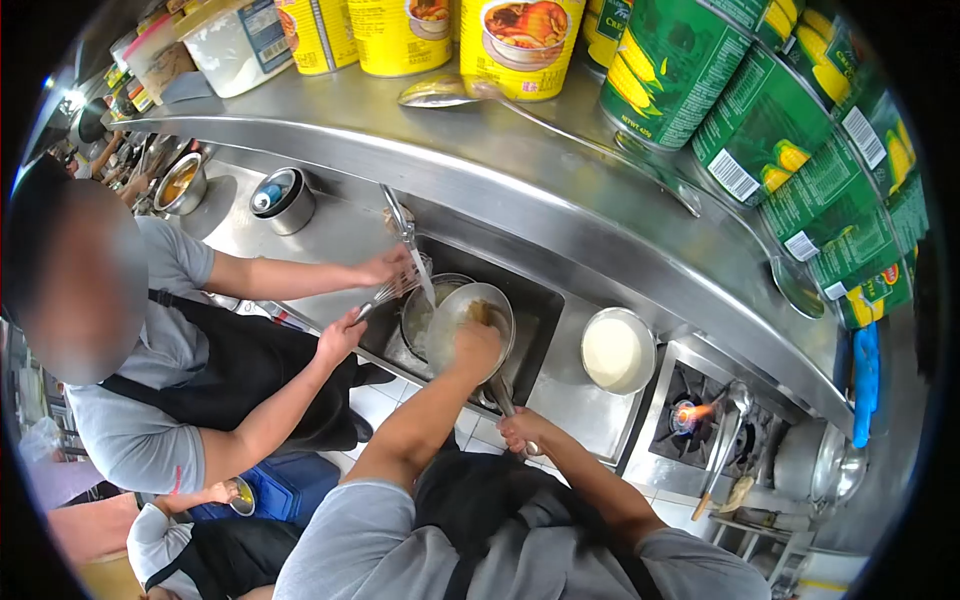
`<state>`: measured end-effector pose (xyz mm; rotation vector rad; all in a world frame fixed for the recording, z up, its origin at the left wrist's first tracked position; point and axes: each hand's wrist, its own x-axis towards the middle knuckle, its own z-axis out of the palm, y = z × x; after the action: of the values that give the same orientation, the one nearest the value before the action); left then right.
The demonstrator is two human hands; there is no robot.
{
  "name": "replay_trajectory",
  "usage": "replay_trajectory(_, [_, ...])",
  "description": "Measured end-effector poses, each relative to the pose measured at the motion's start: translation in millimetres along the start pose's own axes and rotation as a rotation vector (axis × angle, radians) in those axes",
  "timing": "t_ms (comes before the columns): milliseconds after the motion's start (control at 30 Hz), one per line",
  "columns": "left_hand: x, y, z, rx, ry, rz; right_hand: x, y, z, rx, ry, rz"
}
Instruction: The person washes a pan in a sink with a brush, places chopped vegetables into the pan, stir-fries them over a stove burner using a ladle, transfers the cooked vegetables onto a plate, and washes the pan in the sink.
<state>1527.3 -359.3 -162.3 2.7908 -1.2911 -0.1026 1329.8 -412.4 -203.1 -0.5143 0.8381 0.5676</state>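
Over the sink (545, 318), a metal pan (450, 342) is tilted, its inside facing up. My right hand (519, 432) is closed around the pan's long handle (501, 394). Inside the pan, my left hand (477, 348) presses down with its fingers bent over a small yellowish pad (480, 312), whose exact kind I cannot make out. Partly behind the pan sits a round metal bowl (408, 318) in the sink. A tap (408, 232) runs water (428, 287) close to the pan's left side.
At the left, a co-worker (250, 370) holds a whisk (392, 287) near the tap. A pot of pale liquid (617, 350) stands right of the sink, before a lit burner (690, 414). The shelf (520, 150) above carries cans (655, 70) and ladles (797, 287). Another person (215, 545) is behind.
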Motion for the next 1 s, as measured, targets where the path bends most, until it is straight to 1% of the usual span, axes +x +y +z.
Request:
replay_trajectory(33, [-12, 16, -34, -0.05, -0.011, -0.043, 3, 1, 0, -0.26, 0.09, -0.022])
replay_trajectory(100, [-9, 17, -18, -0.135, 0.023, -0.114, 4, -5, 3, -0.256, 0.074, -0.053])
replay_trajectory(133, [-7, 18, -8, -0.177, 0.042, -0.149, 0, 5, 2, -0.228, 0.071, -0.067])
replay_trajectory(167, [2, 1, 10, -0.127, -0.025, -0.065, -2, 2, 5, -0.202, 0.103, -0.095])
replay_trajectory(200, [15, -9, 6, -0.07, -0.067, 0.02, -6, -1, 11, -0.204, 0.101, -0.106])
replay_trajectory(233, [14, -2, 5, -0.062, -0.06, 0.023, -9, 0, 18, -0.196, 0.153, -0.113])
replay_trajectory(267, [8, 15, -4, -0.034, -0.096, 0.075, -14, -3, 24, -0.195, 0.204, -0.12])
replay_trajectory(300, [7, 23, -8, -0.005, -0.138, 0.128, -16, -1, 23, -0.28, 0.141, -0.13])
replay_trajectory(333, [8, 15, -11, -0.007, -0.146, 0.132, -11, -1, 17, -0.273, 0.143, -0.124])
replay_trajectory(400, [15, -9, -9, -0.154, -0.072, -0.019, -4, -5, 7, 0.002, -0.08, -0.031])
replay_trajectory(433, [29, -11, 8, -0.163, -0.11, -0.076, -5, -5, 13, -0.275, 0.053, -0.135])
replay_trajectory(467, [23, -6, 4, -0.157, -0.102, -0.074, -8, -7, 17, -0.277, 0.049, -0.144])
replay_trajectory(533, [8, 6, -4, -0.131, -0.122, 0.014, -11, -10, 19, -0.093, 0.099, -0.107])
replay_trajectory(567, [7, -2, -2, -0.137, -0.133, 0.013, -7, -8, 0, 0.065, -0.135, -0.091])
replay_trajectory(600, [13, -18, -2, -0.184, -0.167, -0.086, -8, -6, -3, 0.07, -0.131, -0.086])
replay_trajectory(633, [22, -29, -5, -0.226, -0.187, -0.182, -6, -14, -4, 0.039, -0.08, -0.076])
replay_trajectory(667, [18, -24, -7, -0.222, -0.181, -0.18, -3, -19, -3, 0.01, -0.032, -0.064])
replay_trajectory(700, [12, -12, -10, -0.2, -0.175, -0.053, 1, -25, -1, 0.004, -0.037, -0.07])
replay_trajectory(733, [9, -5, -13, -0.181, -0.173, 0.074, 4, -29, -1, 0.168, -0.12, -0.027])
replay_trajectory(767, [9, -12, -11, -0.187, -0.185, 0.076, 3, -21, -5, 0.344, -0.194, 0.027])
replay_trajectory(800, [11, -25, -6, -0.225, -0.196, -0.022, -2, -10, -6, 0.519, -0.262, 0.084])
replay_trajectory(833, [22, -35, -6, -0.252, -0.182, -0.118, -3, -16, -4, 0.474, -0.229, 0.058])
replay_trajectory(867, [31, -40, 3, -0.247, -0.17, -0.117, -2, -22, -3, 0.467, -0.237, 0.051])
replay_trajectory(933, [34, -49, 31, -0.265, -0.167, -0.212, -2, -24, -3, 0.077, -0.026, -0.032])
replay_trajectory(967, [21, -50, 24, -0.263, -0.171, -0.214, -1, -25, -5, 0.08, -0.027, -0.028])
replay_trajectory(1000, [-2, -46, 5, -0.289, -0.199, -0.155, -3, -25, -10, 0.095, -0.08, -0.021])
